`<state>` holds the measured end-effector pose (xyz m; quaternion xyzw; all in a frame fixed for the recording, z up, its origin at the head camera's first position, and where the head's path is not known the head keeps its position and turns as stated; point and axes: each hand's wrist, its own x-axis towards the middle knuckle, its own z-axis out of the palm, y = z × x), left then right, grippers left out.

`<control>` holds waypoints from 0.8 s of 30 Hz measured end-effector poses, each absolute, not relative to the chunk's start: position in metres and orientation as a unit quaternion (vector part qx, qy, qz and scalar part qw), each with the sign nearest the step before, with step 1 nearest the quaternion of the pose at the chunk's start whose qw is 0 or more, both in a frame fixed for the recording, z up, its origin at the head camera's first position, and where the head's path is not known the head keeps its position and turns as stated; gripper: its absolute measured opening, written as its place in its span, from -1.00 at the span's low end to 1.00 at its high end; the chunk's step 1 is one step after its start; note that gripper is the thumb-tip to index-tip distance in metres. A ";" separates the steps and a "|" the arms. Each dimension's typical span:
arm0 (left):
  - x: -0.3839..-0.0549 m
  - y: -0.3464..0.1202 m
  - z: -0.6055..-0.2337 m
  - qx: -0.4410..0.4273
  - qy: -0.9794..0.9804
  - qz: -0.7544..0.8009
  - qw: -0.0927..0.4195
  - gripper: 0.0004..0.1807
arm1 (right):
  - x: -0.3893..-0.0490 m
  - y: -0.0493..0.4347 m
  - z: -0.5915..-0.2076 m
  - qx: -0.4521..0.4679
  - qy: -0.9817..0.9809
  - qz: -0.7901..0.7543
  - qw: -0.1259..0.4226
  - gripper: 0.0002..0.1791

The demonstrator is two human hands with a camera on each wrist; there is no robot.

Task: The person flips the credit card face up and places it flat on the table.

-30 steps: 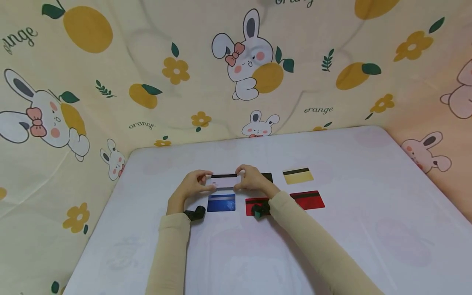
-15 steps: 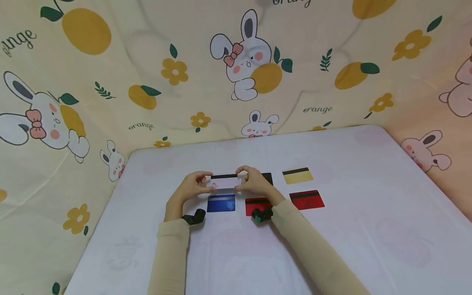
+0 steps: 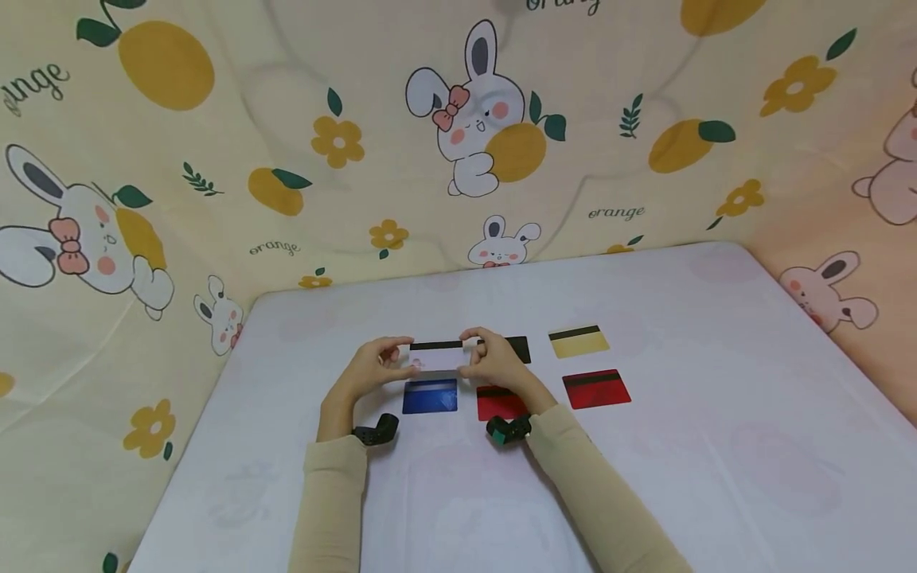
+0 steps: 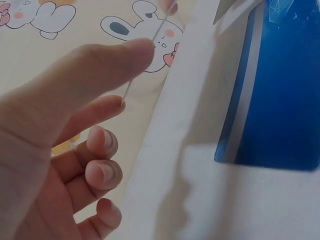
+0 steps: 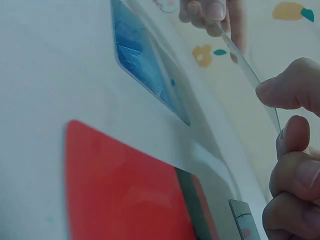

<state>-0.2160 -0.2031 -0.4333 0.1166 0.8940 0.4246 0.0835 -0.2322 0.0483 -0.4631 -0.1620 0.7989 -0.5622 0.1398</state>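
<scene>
A white bank card (image 3: 437, 360) with a black stripe across its top is held between both hands, above the table behind the blue card (image 3: 430, 396). My left hand (image 3: 368, 368) pinches its left end between thumb and finger, while my right hand (image 3: 497, 362) pinches the right end the same way. From the left wrist, the held card (image 4: 164, 22) is only a thin edge, with the other fingers curled free. The right wrist view also has the card (image 5: 245, 65) nearly edge-on, clear of the tabletop. A red card (image 3: 500, 406) lies partly under my right wrist.
Right of the hands lie a gold card (image 3: 579, 342) and another red card (image 3: 597, 388). A dark card (image 3: 519, 348) is partly hidden behind my right hand. A patterned cloth (image 3: 430, 159) hangs behind the white table (image 3: 645, 477).
Both wrists have drawn slightly toward the table's front, the right one most. The white card stays pinched in both hands and sits a little lower in view. The other cards lie still.
</scene>
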 end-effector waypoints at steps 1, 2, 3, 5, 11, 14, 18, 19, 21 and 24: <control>-0.216 -0.203 -0.434 0.119 0.895 0.423 0.080 -0.38 | -0.232 0.048 -0.463 -0.162 0.799 -0.563 0.136 -0.41; -0.215 -0.203 -0.434 0.121 0.896 0.421 0.076 -0.38 | -0.233 0.048 -0.463 -0.161 0.798 -0.565 0.133 -0.41; -0.215 -0.203 -0.434 0.124 0.897 0.419 0.072 -0.38 | -0.233 0.048 -0.463 -0.160 0.797 -0.567 0.130 -0.41; -0.216 -0.202 -0.434 0.130 0.898 0.415 0.065 -0.39 | -0.234 0.048 -0.463 -0.154 0.793 -0.575 0.129 -0.41; -0.217 -0.203 -0.434 0.125 0.896 0.420 0.074 -0.38 | -0.232 0.048 -0.462 -0.150 0.771 -0.604 0.135 -0.39; -0.217 -0.204 -0.434 0.121 0.894 0.424 0.080 -0.38 | -0.230 0.048 -0.461 -0.155 0.762 -0.614 0.135 -0.39; -0.217 -0.205 -0.433 0.120 0.893 0.426 0.078 -0.38 | -0.230 0.047 -0.459 -0.166 0.756 -0.620 0.130 -0.40; -0.217 -0.205 -0.433 0.120 0.893 0.426 0.077 -0.38 | -0.231 0.047 -0.458 -0.172 0.753 -0.622 0.127 -0.40; -0.217 -0.205 -0.432 0.119 0.893 0.428 0.077 -0.39 | -0.231 0.047 -0.456 -0.180 0.751 -0.624 0.122 -0.40; -0.217 -0.204 -0.430 0.120 0.893 0.428 0.074 -0.36 | -0.232 0.047 -0.455 -0.192 0.749 -0.624 0.110 -0.40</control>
